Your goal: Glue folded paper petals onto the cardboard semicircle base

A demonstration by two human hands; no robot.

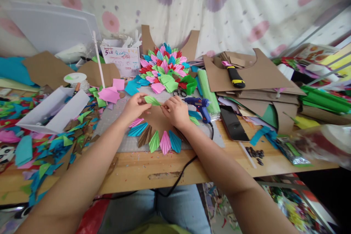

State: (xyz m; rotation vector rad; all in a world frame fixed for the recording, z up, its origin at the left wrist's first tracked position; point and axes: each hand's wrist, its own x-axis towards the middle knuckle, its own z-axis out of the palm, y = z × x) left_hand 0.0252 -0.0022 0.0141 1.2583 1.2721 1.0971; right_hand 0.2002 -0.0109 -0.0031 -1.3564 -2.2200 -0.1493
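A light green pleated paper petal is held between my two hands, above a brown cardboard disc. My left hand pinches its left end. At its right, narrow end are the closed fingers of my right hand. Pleated petals in pink, blue, brown and green fan out round the disc's near edge, among them a pink petal and a green petal. Just right of my right hand lies a blue glue gun, its black cord running toward the table's front edge.
Behind my hands stands a many-coloured paper flower piece. A phone, cardboard sheets and a yellow-black utility knife lie to the right. Paper scraps and a white open box crowd the left. Scissor handles show behind the glue gun.
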